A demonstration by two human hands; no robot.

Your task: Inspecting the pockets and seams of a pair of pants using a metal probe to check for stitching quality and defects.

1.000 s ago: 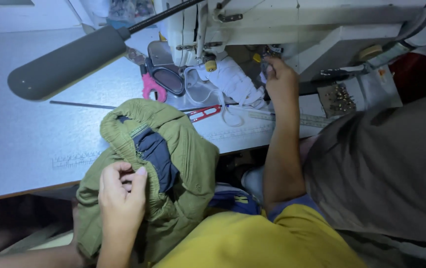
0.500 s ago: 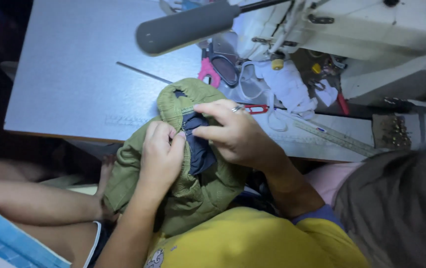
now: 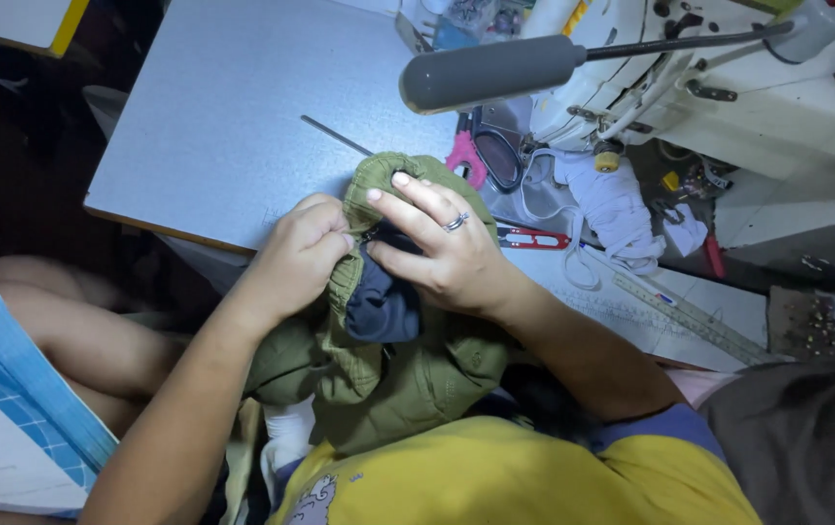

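Both hands are on an olive green garment (image 3: 408, 374) with a dark navy lining (image 3: 383, 301), bunched up at the near edge of the grey sewing table (image 3: 233, 126) and hanging down over the person's lap. The left hand (image 3: 301, 255) is curled almost closed, pinching the green fabric edge between thumb and fingers. The right hand (image 3: 437, 243), with a ring on it, is mostly open, fingers spread flat and pressing on top of the garment right next to the left hand, thumb tucked by the navy part. Just behind the garment on the table there are pink-handled scissors (image 3: 481, 160), red thread snips (image 3: 534, 238), and a ruler (image 3: 690, 316) off to the right. A white sewing machine (image 3: 777, 87) sits at the back with a grey lamp head (image 3: 486, 73) sticking out over the table.
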